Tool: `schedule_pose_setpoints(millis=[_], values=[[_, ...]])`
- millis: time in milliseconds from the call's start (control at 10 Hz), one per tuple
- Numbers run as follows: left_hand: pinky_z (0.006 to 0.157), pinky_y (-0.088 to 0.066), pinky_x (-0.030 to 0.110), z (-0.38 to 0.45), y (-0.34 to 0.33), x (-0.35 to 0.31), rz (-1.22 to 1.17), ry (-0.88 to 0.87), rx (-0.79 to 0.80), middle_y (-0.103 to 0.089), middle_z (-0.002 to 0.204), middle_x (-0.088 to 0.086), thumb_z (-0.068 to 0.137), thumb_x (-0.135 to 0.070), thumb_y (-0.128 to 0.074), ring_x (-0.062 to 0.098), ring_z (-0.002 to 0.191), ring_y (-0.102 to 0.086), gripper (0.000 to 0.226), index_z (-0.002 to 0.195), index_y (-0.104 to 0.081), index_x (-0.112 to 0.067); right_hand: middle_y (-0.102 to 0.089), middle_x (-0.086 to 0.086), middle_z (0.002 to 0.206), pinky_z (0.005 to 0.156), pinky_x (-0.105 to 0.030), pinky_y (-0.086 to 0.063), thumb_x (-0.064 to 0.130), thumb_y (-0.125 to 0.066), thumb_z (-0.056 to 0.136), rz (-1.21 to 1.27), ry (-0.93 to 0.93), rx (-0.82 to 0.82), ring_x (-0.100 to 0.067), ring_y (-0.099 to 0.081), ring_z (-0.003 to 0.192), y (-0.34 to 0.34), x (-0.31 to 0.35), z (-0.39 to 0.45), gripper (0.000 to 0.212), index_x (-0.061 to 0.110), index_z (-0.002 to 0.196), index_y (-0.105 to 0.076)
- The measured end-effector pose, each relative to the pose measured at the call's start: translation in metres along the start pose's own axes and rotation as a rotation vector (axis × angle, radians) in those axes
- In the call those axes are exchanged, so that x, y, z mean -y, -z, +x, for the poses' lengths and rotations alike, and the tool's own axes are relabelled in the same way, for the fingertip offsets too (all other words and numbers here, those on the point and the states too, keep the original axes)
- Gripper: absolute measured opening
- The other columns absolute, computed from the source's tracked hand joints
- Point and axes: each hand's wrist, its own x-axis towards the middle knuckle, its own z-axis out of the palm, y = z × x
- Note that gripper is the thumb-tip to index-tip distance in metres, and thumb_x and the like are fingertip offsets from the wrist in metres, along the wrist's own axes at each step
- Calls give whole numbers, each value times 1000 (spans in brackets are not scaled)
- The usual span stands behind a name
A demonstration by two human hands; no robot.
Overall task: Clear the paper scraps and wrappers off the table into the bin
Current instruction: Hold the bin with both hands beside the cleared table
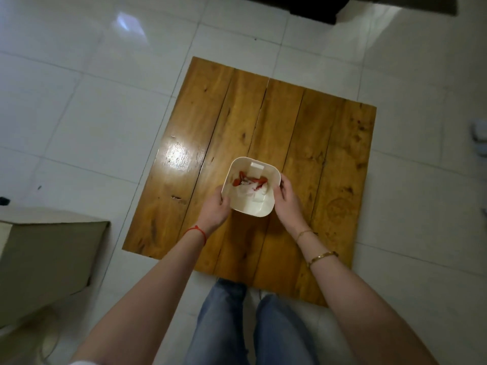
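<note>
A: What does the head camera show on the table [329, 143]?

B: A low wooden table made of planks, standing on a white tiled floor [92, 114]. On it, near the edge closest to the person, stands a small white bin [238, 206] with rounded corners. It is upright and its open top faces the camera.

A: Where are the scraps and wrappers?

B: They are inside the bin. I see white crumpled paper [247, 191] and red wrappers [239, 179] lying together at the bottom. The rest of the table top shows only bare wood, with a bright reflection of light on the left planks.

A: And the hands?

B: The left hand [214, 210] is pressed against the left wall of the bin, with the thumb at the rim. The right hand [286, 197] is on the right wall, the fingers curled around the corner. So both hands are closed on the bin, one on each side.

A: Is the bin lifted?

B: I cannot tell; it looks to be on the wood, but the bottom is hidden.

A: Anything else?

B: The left wrist has a red string [196, 233], the right wrist has gold bracelets [322, 256]. Below are legs in blue jeans [266, 333]. A cardboard box [44, 256] stands on the floor at the left, apart from the table.
</note>
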Motion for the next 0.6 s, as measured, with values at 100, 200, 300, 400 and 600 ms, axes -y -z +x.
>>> schedule_pose_setpoints(millis=[100, 200, 300, 400, 600], values=[[77, -45, 26, 21, 3, -2, 28, -27, 28, -63, 125, 12, 102, -26, -38, 23, 106, -59, 41, 139, -46, -9, -59, 11, 129, 77, -10, -49, 35, -42, 104, -14, -6, -23, -4, -57, 113, -3, 2, 14, 41, 31, 145, -40], [79, -47, 28, 34, 5, -8, 40, -44, 37, -64, 123, 13, 102, -23, -38, 28, 110, -61, 42, 139, -47, -6, -58, 12, 129, 80, -10, -49, 34, -41, 104, -15, -9, -48, -4, -57, 114, -4, 6, 23, 41, 33, 145, -38], [84, -50, 31, 38, 5, -8, 44, -67, 23, -65, 124, 12, 101, -22, -39, 28, 111, -61, 41, 138, -48, -6, -57, 8, 134, 91, -21, -52, 34, -41, 104, -6, 1, -51, -7, -56, 119, -4, 5, 26, 42, 31, 146, -38], [84, -52, 31, 33, 6, -9, 51, -58, 50, -64, 125, 9, 100, -26, -40, 26, 114, -61, 44, 141, -45, -9, -54, 6, 140, 100, -30, -51, 34, -42, 104, -42, 7, -40, -12, -53, 126, -1, 6, 25, 46, 30, 150, -34], [111, -38, 45, 19, 18, -11, 126, 11, -15, -39, 154, 12, 98, -41, -43, 30, 139, -40, 63, 152, -27, -13, -30, 0, 160, 109, -29, -25, 36, -49, 101, -277, 21, -40, -20, -27, 147, 19, 19, 19, 60, 23, 155, -25]])
